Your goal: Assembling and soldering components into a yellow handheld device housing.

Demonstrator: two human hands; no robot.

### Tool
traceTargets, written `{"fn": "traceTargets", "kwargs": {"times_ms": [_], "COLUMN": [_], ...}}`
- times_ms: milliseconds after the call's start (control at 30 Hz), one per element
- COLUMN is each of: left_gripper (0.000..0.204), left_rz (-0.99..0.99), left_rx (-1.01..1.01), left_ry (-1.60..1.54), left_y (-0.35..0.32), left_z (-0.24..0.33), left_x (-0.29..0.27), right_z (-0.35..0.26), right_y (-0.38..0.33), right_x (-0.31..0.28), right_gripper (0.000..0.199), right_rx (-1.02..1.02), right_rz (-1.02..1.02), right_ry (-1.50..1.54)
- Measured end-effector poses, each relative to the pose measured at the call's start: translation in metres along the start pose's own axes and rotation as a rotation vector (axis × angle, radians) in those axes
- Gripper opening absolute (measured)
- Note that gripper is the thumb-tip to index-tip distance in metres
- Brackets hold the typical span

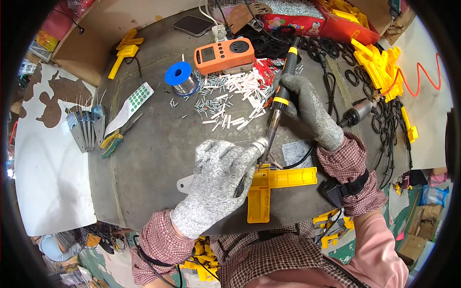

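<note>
Right hand (314,103), grey-gloved: fingers closed around the handle of the soldering iron (290,62), apparently high enough to stay clear of the hot shaft; left hand (216,175), paler-gloved: fingers curled and nearly together, the foremost just beside the shaft; what they may pinch is hidden and cannot be told; near the iron's tip lies the yellow plastic housing (259,204), hollow side up, probably for access to its inside; a black cable (303,161) runs toward it; beyond, loose white tubes (245,89), an orange meter (223,57) and a blue wire spool (178,74), presumably kept within reach.
</note>
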State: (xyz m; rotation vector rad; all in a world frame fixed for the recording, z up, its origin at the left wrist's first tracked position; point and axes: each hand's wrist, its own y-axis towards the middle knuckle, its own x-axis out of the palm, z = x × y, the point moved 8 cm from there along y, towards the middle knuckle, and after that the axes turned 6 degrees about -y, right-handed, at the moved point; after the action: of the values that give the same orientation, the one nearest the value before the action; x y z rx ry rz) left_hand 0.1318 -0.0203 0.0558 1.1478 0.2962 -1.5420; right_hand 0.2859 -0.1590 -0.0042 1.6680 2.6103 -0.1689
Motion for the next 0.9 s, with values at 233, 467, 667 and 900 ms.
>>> {"fn": "traceTargets", "kwargs": {"times_ms": [233, 467, 667, 900], "left_gripper": [0.043, 0.033, 0.037, 0.017], "left_rz": [-0.009, -0.004, -0.144, -0.239], "left_rx": [-0.001, -0.187, 0.301, -0.126], "left_ry": [0.0, 0.509, 0.569, -0.159], "left_y": [-0.001, -0.043, -0.011, -0.019], "left_z": [0.001, -0.041, 0.03, 0.005], "left_x": [-0.006, -0.071, 0.013, 0.006], "right_z": [0.004, -0.039, -0.054, -0.076], "right_y": [0.006, -0.006, -0.018, 0.006], "right_x": [0.001, -0.025, -0.087, -0.04], "right_gripper": [0.034, 0.026, 0.019, 0.027], "right_rx": [-0.078, -0.418, -0.315, -0.699], "right_rz": [-0.023, 0.234, 0.538, 0.425], "right_ry": [0.043, -0.334, 0.061, -0.684]}}
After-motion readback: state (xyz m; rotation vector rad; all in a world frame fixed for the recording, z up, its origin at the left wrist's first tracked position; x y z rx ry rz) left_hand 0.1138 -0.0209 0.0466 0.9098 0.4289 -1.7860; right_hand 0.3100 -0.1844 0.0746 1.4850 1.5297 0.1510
